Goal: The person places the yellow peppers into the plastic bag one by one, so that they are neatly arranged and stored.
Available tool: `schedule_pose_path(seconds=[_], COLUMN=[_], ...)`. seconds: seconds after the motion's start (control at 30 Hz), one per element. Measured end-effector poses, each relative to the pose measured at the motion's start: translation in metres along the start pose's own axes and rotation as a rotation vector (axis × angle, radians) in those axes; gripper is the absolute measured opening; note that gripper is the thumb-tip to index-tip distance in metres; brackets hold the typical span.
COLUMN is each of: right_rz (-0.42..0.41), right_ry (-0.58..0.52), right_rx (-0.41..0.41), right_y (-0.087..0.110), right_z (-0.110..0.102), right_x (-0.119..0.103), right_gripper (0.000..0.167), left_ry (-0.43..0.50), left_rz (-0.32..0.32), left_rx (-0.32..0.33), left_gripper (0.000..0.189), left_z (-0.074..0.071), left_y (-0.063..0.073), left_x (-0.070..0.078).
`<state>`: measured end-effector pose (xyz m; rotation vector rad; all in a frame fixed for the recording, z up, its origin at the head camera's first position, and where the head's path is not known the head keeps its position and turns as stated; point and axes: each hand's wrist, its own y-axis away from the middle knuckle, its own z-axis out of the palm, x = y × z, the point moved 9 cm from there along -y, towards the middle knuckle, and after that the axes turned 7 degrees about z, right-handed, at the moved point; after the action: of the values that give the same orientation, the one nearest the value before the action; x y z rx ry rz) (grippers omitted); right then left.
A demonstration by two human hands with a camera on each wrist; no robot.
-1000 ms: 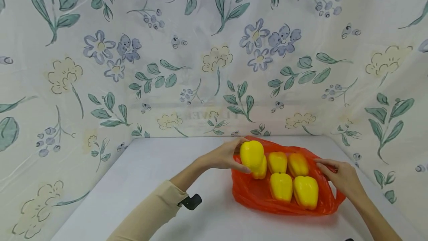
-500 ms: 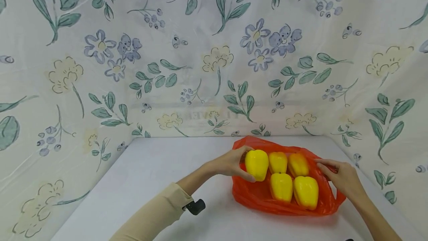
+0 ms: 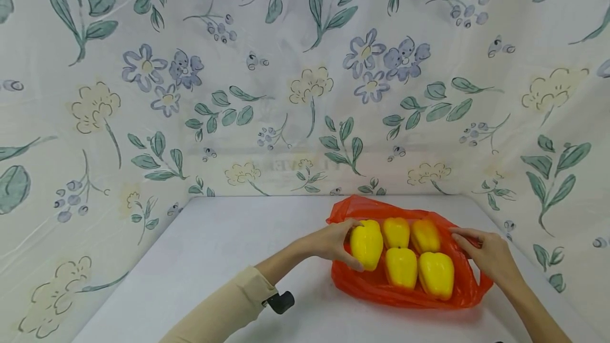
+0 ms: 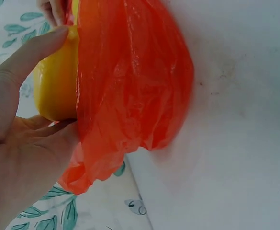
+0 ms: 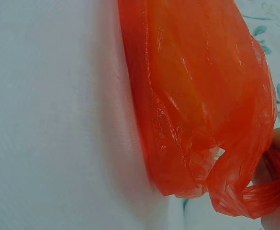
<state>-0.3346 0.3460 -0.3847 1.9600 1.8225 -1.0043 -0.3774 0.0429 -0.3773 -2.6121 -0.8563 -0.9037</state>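
Observation:
In the head view a red plastic bag [image 3: 359,285] lies with its mouth spread, several yellow bell peppers [image 3: 401,269] inside in two rows. My left hand [image 3: 331,242] holds another yellow bell pepper [image 3: 367,247] at the bag's left side, thumb on its near side and fingers on the far side. The left wrist view shows this pepper [image 4: 58,81] partly hidden behind the bag's red wall [image 4: 135,72]. My right hand [image 3: 493,253] pinches the bag's right edge by a handle. From the right wrist, bunched film [image 5: 269,196] shows between the fingers.
A white table [image 3: 229,247] spreads under the bag and off to the left. Behind it and at the sides hangs a curtain [image 3: 286,120] printed with flowers and leaves. A small black device [image 3: 281,302] sits at the left sleeve cuff.
My left hand has brought its pepper down and slightly right, toward the bag's near side. A yellow shape seen just below it earlier is now hidden. The right hand keeps its grip unmoved.

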Motion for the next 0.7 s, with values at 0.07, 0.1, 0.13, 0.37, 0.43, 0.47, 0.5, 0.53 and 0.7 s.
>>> schedule_pose_path(seconds=[0.07,0.1,0.13,0.37,0.43,0.47,0.5,0.53,0.7], right_rz=[0.000,0.000,0.001,-0.010,-0.017,-0.020,-0.022,-0.025,-0.025], right_ry=[-0.002,-0.003,-0.005,-0.008,-0.008,-0.008,-0.007,-0.009,-0.012], right_rx=[0.000,0.000,-0.001,0.005,0.008,0.008,0.008,0.007,0.007], right_y=[0.000,0.000,0.000,0.000,0.000,0.000,0.000,0.000,0.000], right_z=[0.000,0.000,0.000,-0.001,-0.002,-0.002,-0.002,-0.002,-0.002], right_x=[0.000,0.000,0.000,-0.002,-0.003,-0.004,-0.004,-0.004,-0.003], right_gripper=[0.042,0.042,0.041,0.040,0.039,0.039,0.039,0.038,0.038], left_ry=[-0.006,-0.010,-0.012,0.002,0.006,0.009,0.010,0.013,0.018], left_rz=[0.002,0.004,0.004,-0.011,-0.016,-0.016,-0.017,-0.016,-0.022], left_rx=[-0.001,-0.003,-0.007,-0.042,-0.045,-0.048,-0.051,-0.054,-0.059], left_gripper=[0.081,0.081,0.081,0.078,0.078,0.078,0.078,0.078,0.077], left_z=[0.000,0.000,0.001,0.006,0.007,0.008,0.008,0.009,0.011], left_y=[-0.001,-0.001,-0.001,-0.005,-0.006,-0.007,-0.007,-0.007,-0.009], left_x=[0.001,0.001,0.001,-0.002,-0.003,-0.002,-0.002,-0.002,-0.003])
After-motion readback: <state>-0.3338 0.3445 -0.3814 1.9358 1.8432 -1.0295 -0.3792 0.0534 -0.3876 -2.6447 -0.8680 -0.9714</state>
